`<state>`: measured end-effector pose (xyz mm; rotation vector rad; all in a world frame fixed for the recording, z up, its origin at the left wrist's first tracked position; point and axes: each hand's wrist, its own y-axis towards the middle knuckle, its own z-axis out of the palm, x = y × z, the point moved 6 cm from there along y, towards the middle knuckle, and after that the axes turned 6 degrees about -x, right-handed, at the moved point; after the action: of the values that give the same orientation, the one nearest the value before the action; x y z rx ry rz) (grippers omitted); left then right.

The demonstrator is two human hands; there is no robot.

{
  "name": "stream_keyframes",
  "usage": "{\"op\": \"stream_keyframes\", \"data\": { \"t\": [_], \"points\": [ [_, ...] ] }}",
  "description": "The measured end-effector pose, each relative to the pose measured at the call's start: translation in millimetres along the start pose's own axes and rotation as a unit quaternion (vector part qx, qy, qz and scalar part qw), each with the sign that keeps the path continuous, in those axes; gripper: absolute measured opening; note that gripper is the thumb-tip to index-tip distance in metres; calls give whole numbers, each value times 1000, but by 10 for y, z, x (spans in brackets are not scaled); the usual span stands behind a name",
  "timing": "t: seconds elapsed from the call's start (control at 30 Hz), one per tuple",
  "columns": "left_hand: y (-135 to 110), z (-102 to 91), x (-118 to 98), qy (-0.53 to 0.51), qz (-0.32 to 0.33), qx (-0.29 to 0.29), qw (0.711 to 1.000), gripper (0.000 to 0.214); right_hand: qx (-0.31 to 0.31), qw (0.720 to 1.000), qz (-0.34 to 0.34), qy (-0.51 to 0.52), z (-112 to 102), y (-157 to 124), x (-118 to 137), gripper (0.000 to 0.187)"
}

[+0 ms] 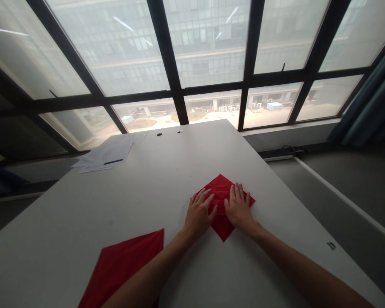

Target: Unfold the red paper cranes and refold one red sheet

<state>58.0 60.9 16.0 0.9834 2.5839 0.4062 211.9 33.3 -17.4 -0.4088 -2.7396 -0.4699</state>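
Observation:
A red folded cloth [223, 224] lies on the white table [167, 175], turned so that one corner points toward me. My left hand [200, 211] rests on its left part, fingers spread and nothing gripped. On the right part lies my right hand [239, 207], its fingers stretched out flat over the fabric. Creases run across the middle of the cloth between the two hands. Nearer to me on the left is a second red cloth [125, 261], partly hidden under my left forearm.
Loose white papers [105, 152] with a dark pen [113, 161] on them lie at the far left of the table. Two small round holes sit near its far edge. Beyond are large windows with black frames [211, 87]. A blue curtain [365, 94] hangs at the right.

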Motion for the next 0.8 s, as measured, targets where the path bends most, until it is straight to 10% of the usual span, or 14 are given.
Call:
{"op": "stream_keyframes", "data": {
  "t": [0.23, 0.8],
  "points": [
    [36, 131, 165, -79, 66, 99, 990, 68, 102, 962, -220, 125, -186, 414, -228, 45],
    [130, 122, 399, -110, 42, 92, 989, 70, 47, 960, -224, 161, -198, 428, -376, 25]
  ]
}}
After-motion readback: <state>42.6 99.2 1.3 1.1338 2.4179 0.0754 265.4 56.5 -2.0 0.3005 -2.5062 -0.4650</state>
